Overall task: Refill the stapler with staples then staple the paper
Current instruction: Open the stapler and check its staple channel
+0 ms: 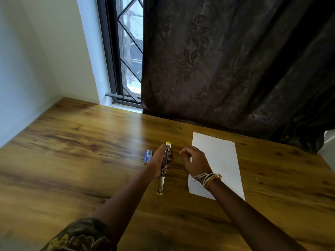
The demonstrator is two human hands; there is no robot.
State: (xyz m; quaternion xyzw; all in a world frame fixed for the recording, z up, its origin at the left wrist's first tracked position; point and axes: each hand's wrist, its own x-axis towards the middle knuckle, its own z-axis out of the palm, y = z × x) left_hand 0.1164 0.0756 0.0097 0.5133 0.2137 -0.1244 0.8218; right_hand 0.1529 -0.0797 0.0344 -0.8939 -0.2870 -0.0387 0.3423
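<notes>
The left hand grips the opened stapler at mid-desk; the right hand hovers loosely curled, empty, over the paper. Best steady the stapler's channel upward, then fetch the staple box just left.

Left hand hides the stapler middle; box print unreadable
</notes>
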